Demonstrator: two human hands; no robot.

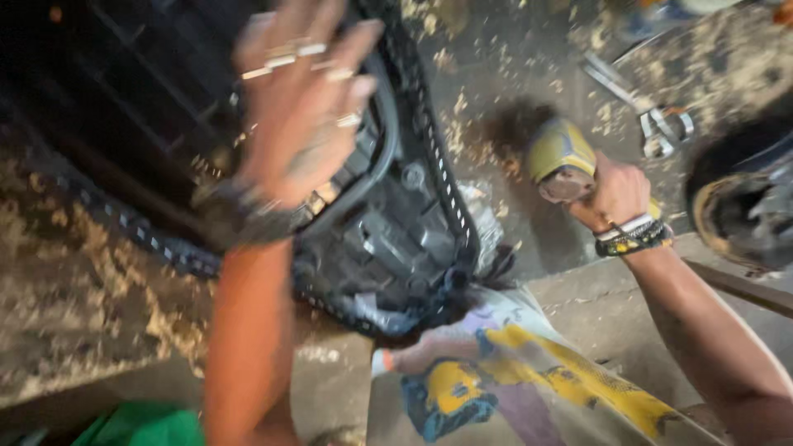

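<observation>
yellow tool (562, 157): a yellow-bodied power tool with a dark end, blurred, held over the dusty floor to the right of the black engine part.
right hand (615, 196): its grip is closed around the yellow tool, fingers wrapped tight over the body; bracelets (634, 235) in white, black and yellow sit on the wrist.
left hand (301, 99): raised in front of the camera, fingers spread wide apart and holding nothing; several rings (285, 59) show on the fingers and a dark wristband (248, 216) circles the wrist. it is blurred, and whether it touches the part behind it cannot be told.
black engine part (396, 231): a large dark assembly with a toothed, chain-like edge, hoses and metal fittings, lying tilted across the middle of the view, behind and below the left hand.
floor (529, 58): grey concrete strewn with sawdust and wood chips, thickest at the left and top.
spanner (661, 124): a metal tool lying on the floor at the upper right, well apart from both hands.
patterned cloth (562, 372): white, yellow and blue fabric at the bottom, below the engine part.
green object (144, 425): a bright green patch at the lower left edge, too cropped to tell.
round dark object (739, 206): at the right edge, blurred, just beside the right forearm.
</observation>
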